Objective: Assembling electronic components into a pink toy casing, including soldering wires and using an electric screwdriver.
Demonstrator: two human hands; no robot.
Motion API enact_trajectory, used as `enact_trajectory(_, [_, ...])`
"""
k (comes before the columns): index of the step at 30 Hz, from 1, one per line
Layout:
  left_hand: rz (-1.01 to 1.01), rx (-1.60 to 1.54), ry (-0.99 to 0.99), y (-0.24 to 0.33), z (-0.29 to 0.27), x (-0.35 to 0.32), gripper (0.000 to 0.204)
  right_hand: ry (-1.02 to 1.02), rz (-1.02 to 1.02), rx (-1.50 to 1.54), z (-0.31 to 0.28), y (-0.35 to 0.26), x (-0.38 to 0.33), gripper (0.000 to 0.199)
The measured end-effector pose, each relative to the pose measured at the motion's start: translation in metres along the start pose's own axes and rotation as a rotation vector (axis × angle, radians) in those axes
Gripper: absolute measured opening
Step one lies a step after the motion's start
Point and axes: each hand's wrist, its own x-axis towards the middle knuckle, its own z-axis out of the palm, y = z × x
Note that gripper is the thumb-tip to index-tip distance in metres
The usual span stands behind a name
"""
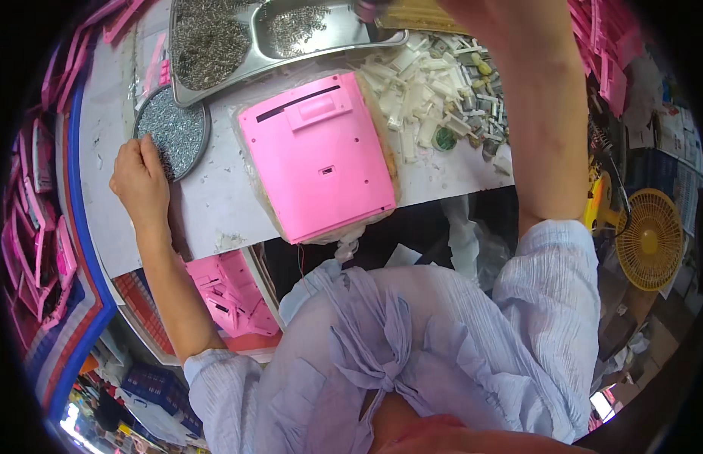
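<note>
My left hand [139, 178] is curled at the near-left rim of a round dark dish [204, 136] filled with small silvery screws. Its thumb lies against the rim, and whatever the tucked fingers hold is hidden. A pink plastic casing [313, 166] with a slot and small screw holes lies in front of me on a pad wrapped in clear film [249, 163]. My right forearm reaches to the top edge, where only the base of my right hand [476, 9] shows; its fingers are cut off. Left of it, the end of a dark purple object [369, 9] pokes in.
A metal compartment tray [291, 57] with many small metal parts stands at the back. White and grey plastic pieces [427, 91] are heaped to its right. Pink parts [238, 295] fill a drawer under the table; more pink frames [37, 219] are stacked left. A yellow fan [648, 238] stands right.
</note>
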Motion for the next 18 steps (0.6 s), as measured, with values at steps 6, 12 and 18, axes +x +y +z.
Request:
enact_trajectory(6, [-0.026, -0.024, 0.058, 0.009, -0.010, 0.000, 0.019, 0.164, -0.001, 0.155, -0.015, 0.011, -0.059, 0.033])
enact_trajectory(12, [0.341, -0.438, 0.089, 0.107, -0.029, -0.021, 0.010, -0.121, -0.114, 0.274, -0.012, 0.009, -0.093, 0.043])
enact_trajectory(18, [0.626, -0.589, -0.096, 0.182, -0.064, -0.073, 0.017, -0.325, -0.120, 0.328, 0.022, -0.008, -0.105, 0.033])
